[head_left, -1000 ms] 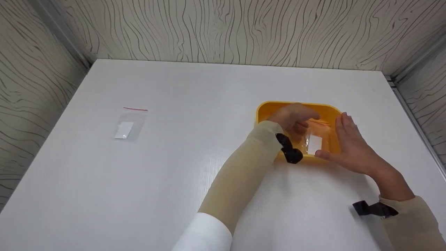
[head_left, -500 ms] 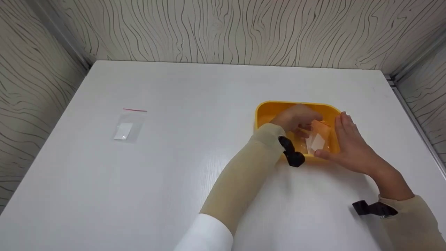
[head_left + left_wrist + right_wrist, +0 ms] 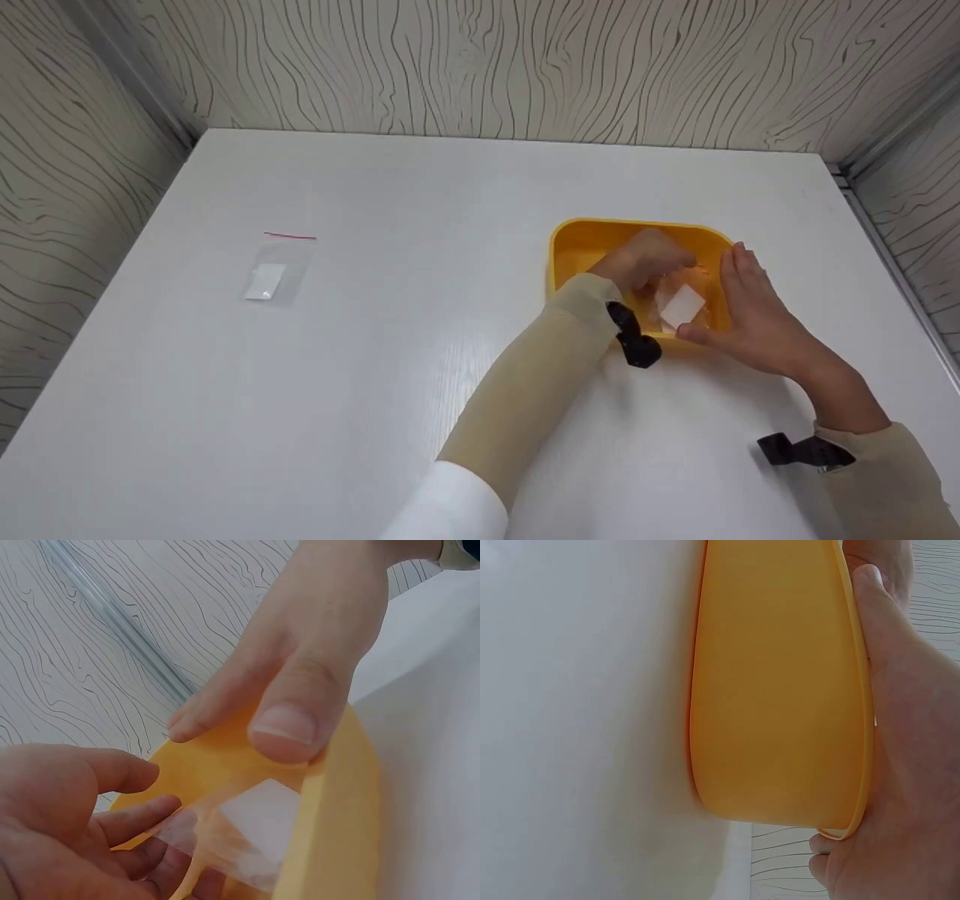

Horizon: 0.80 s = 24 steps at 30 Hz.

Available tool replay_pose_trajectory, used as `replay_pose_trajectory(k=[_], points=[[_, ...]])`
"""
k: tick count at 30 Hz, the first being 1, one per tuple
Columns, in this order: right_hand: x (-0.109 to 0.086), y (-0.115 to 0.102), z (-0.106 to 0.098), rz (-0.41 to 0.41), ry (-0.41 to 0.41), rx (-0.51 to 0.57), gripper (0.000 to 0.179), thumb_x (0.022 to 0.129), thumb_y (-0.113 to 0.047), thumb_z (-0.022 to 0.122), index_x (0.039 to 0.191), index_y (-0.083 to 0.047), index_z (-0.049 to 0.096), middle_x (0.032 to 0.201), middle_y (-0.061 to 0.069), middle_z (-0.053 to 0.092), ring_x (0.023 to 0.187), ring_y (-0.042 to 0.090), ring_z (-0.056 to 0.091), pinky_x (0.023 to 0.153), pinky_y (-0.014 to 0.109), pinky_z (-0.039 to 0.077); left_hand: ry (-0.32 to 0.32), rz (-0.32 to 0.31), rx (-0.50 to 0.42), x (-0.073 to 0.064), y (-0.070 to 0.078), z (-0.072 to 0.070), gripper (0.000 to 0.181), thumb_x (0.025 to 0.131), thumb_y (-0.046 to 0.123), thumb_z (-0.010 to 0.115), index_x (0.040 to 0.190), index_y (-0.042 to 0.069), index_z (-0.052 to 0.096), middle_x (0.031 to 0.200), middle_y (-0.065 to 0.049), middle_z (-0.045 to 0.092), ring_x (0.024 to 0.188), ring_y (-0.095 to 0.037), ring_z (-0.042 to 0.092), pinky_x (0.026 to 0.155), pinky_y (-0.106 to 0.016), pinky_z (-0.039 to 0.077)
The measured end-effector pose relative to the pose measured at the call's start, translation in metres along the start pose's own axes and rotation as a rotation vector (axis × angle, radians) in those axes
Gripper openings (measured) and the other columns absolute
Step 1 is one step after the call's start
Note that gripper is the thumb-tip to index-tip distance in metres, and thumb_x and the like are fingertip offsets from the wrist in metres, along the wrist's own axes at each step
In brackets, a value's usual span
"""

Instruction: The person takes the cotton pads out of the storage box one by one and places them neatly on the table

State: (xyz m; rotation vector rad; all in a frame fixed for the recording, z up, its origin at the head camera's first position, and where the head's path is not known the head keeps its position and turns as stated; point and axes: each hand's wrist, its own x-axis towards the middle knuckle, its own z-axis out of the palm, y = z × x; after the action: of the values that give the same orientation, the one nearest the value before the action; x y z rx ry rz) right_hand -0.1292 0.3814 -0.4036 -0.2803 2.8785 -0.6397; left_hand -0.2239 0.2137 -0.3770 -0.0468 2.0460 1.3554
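My left hand point(image 3: 649, 259) reaches down into a yellow plastic bin point(image 3: 577, 223). Its fingers touch the edge of a clear zip bag point(image 3: 225, 829) with a white label, and thumb and forefinger stand apart in the left wrist view. Some of those fingertips lie behind the bag. At the bin's right front corner rests my right hand point(image 3: 765, 322), fingers straight along the right end and thumb over the front rim. Part of the bin's floor is hidden by the left hand. Far to the left, a second zip bag point(image 3: 277, 270) with a red seal strip lies flat.
The bin stands on a white table point(image 3: 420, 225), right of its middle. Behind rises a panel point(image 3: 480, 67) with a wood-line pattern, with similar panels at both sides. Dark camera mounts point(image 3: 637, 341) stick out from both wrists.
My left hand has moved slightly right and lower inside the bin. The bag there has turned, its white label now slanted. My right hand and the far bag stay put.
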Motion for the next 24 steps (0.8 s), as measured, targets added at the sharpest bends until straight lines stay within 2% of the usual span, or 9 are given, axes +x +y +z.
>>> replay_pose_trajectory(k=[4,6,12,14,19,24], points=[[0.0000,0.0008,0.0012,-0.004,0.001,-0.008,0.125,0.090,-0.053,0.072,0.154,0.009,-0.014,0.163,0.025,-0.024,0.150,0.047,-0.018,0.117,0.070,0.003,0.016,-0.022,-0.032,-0.0014,-0.0011,-0.0002,0.011,0.094,0.028,0.073,0.094,0.017,0.074,0.083,-0.002,0.062,0.076,-0.020,0.058,0.075,-0.029,0.055],[0.0005,0.0010,0.0014,-0.007,0.003,-0.006,0.125,0.089,-0.053,0.073,0.154,0.009,-0.014,0.163,0.025,-0.023,0.150,0.047,-0.018,0.117,0.070,0.003,0.019,-0.038,-0.029,-0.0020,-0.0013,-0.0017,0.013,0.094,0.029,0.074,0.096,0.016,0.075,0.081,-0.003,0.061,0.072,-0.020,0.057,0.075,-0.029,0.056],[0.0016,0.0009,0.0016,-0.002,0.004,-0.010,0.124,0.090,-0.053,0.072,0.154,0.011,-0.012,0.163,0.026,-0.023,0.150,0.047,-0.018,0.119,0.066,-0.001,-0.002,-0.115,-0.025,-0.0047,0.0004,-0.0062,0.016,0.094,0.028,0.074,0.094,0.012,0.075,0.063,-0.003,0.054,0.048,-0.020,0.048,0.062,-0.024,0.053],[0.0015,0.0009,0.0014,0.000,0.000,-0.015,0.124,0.090,-0.054,0.072,0.154,0.011,-0.013,0.163,0.027,-0.023,0.150,0.047,-0.019,0.119,0.064,-0.002,-0.008,-0.121,-0.026,-0.0052,0.0006,-0.0069,0.016,0.095,0.026,0.073,0.092,0.010,0.078,0.058,-0.004,0.051,0.044,-0.021,0.047,0.060,-0.024,0.053],[0.0017,0.0002,0.0003,0.004,-0.004,-0.021,0.124,0.091,-0.054,0.071,0.154,0.011,-0.013,0.163,0.027,-0.024,0.150,0.046,-0.019,0.119,0.066,-0.001,0.012,-0.086,0.008,-0.0028,0.0000,-0.0061,0.018,0.097,0.020,0.071,0.087,0.008,0.080,0.054,-0.003,0.049,0.045,-0.020,0.047,0.066,-0.024,0.058],[0.0018,-0.0011,-0.0003,0.011,-0.007,-0.016,0.125,0.090,-0.053,0.072,0.154,0.010,-0.015,0.163,0.026,-0.024,0.150,0.047,-0.018,0.119,0.067,0.001,0.035,-0.007,0.034,0.0020,-0.0013,-0.0031,0.020,0.093,0.005,0.071,0.073,0.004,0.074,0.054,-0.002,0.047,0.046,-0.018,0.044,0.052,-0.023,0.049]])
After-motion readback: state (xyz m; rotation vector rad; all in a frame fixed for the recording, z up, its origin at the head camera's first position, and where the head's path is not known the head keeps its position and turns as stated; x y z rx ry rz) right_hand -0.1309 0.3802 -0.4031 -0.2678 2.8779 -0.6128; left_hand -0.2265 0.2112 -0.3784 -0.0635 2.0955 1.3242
